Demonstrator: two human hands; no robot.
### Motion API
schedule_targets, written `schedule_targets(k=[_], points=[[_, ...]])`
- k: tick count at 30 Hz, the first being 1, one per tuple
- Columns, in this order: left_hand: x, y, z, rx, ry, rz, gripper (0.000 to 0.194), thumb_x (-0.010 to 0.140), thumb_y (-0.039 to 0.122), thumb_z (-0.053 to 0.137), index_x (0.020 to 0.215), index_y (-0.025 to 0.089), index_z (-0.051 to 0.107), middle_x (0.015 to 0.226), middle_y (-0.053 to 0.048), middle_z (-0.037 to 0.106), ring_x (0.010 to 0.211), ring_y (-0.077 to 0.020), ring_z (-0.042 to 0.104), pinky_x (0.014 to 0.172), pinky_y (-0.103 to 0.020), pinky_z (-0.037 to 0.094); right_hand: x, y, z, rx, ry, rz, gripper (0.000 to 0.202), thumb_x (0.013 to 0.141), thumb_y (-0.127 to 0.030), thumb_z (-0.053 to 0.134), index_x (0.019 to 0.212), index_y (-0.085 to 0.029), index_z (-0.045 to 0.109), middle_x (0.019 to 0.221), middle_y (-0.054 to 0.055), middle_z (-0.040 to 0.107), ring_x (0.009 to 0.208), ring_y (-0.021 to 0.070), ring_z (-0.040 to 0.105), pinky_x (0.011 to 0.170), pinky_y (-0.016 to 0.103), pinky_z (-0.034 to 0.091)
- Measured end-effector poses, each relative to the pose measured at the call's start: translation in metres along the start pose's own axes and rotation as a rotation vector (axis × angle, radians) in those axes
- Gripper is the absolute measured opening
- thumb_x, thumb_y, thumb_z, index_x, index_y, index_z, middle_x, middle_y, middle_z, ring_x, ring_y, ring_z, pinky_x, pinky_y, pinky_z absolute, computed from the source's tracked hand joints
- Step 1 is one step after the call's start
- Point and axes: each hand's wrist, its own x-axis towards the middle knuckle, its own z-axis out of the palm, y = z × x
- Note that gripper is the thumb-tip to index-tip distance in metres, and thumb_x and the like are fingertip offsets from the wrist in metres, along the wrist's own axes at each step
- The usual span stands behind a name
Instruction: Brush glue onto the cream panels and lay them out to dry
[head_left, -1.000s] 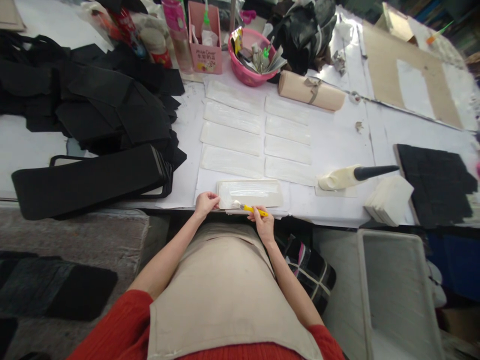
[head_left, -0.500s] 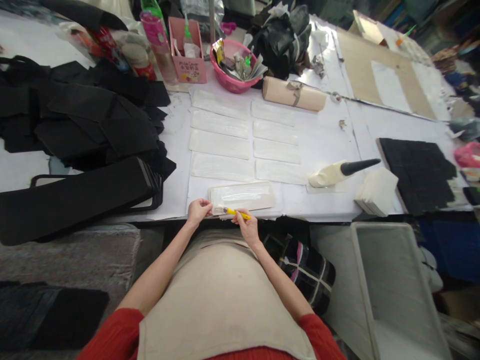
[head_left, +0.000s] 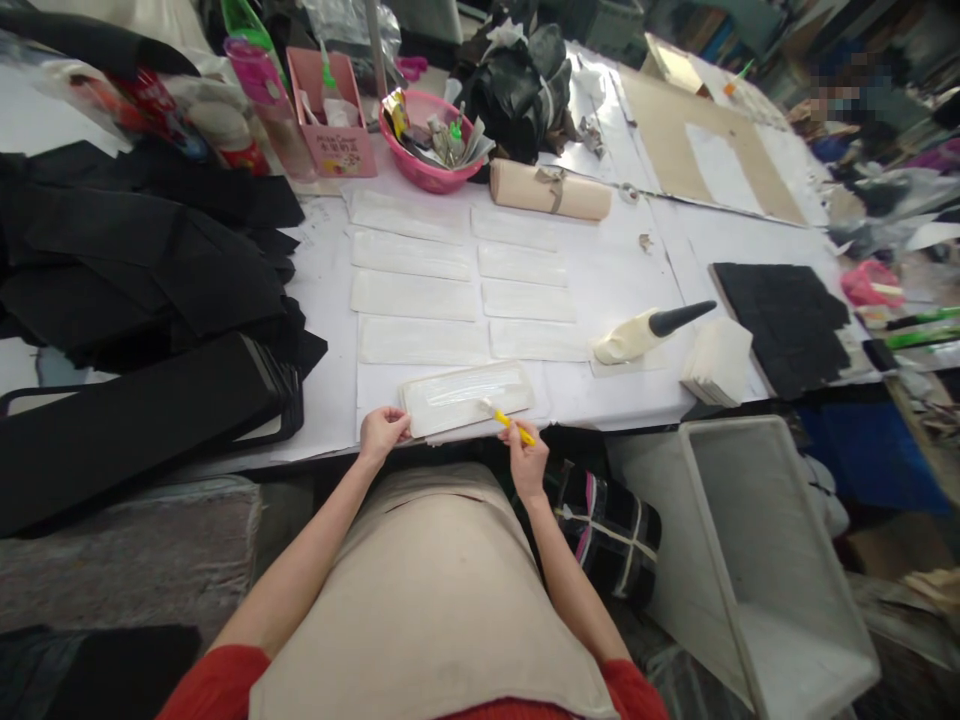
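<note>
My right hand is closed round the yellow handle of a small brush. The brush's pale bristles touch the near side of a stack of off-white rectangular pieces, whose top piece has shiny wet streaks. At the stack's left end, my left hand pinches the near corner between thumb and fingers. Beyond the stack, several thin whitish strips lie in two columns on the white table covering. To the right, a cream-coated bottle with a black tapered end lies on its side.
Black cut pieces are heaped at left, with long black panels before them. A pink basket of small items and a beige roll sit behind. White pieces are stacked at right. A grey bin stands below the table edge.
My right hand has drawn the brush rightward along the top piece, from its left end to right of its middle. My left hand stays at the left corner. The view has shifted slightly.
</note>
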Motion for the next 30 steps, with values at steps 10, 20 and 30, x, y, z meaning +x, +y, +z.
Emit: schedule_targets(k=[10, 20, 30], points=[[0.003, -0.004, -0.001, 0.016, -0.022, 0.034, 0.021, 0.059, 0.033, 0.066, 0.071, 0.016, 0.062, 0.052, -0.001, 0.063, 0.049, -0.0174, 0.064, 0.046, -0.023, 0.05, 0.016, 0.016, -0.038, -0.023, 0.247, -0.025, 0.041, 0.085, -0.054, 0.053, 0.094, -0.018, 0.069, 0.079, 0.005, 0.071, 0.07, 0.0201, 0.069, 0.069, 0.034, 0.057], [0.005, -0.006, -0.002, 0.03, -0.037, 0.044, 0.023, 0.059, 0.035, 0.064, 0.073, 0.016, 0.063, 0.052, -0.001, 0.064, 0.05, -0.0184, 0.065, 0.048, -0.026, 0.051, 0.018, 0.029, 0.015, 0.112, 0.001, -0.058, 0.038, 0.084, -0.052, 0.057, 0.098, -0.018, 0.066, 0.074, 0.003, 0.07, 0.066, 0.019, 0.07, 0.068, 0.033, 0.059], [0.008, -0.009, -0.001, 0.034, -0.031, 0.048, 0.026, 0.059, 0.037, 0.064, 0.073, 0.016, 0.062, 0.053, -0.002, 0.064, 0.051, -0.019, 0.065, 0.048, -0.026, 0.051, 0.04, 0.033, -0.024, 0.151, 0.334, -0.104, 0.039, 0.084, -0.05, 0.059, 0.099, -0.014, 0.064, 0.073, 0.004, 0.069, 0.064, 0.0188, 0.07, 0.065, 0.031, 0.058]])
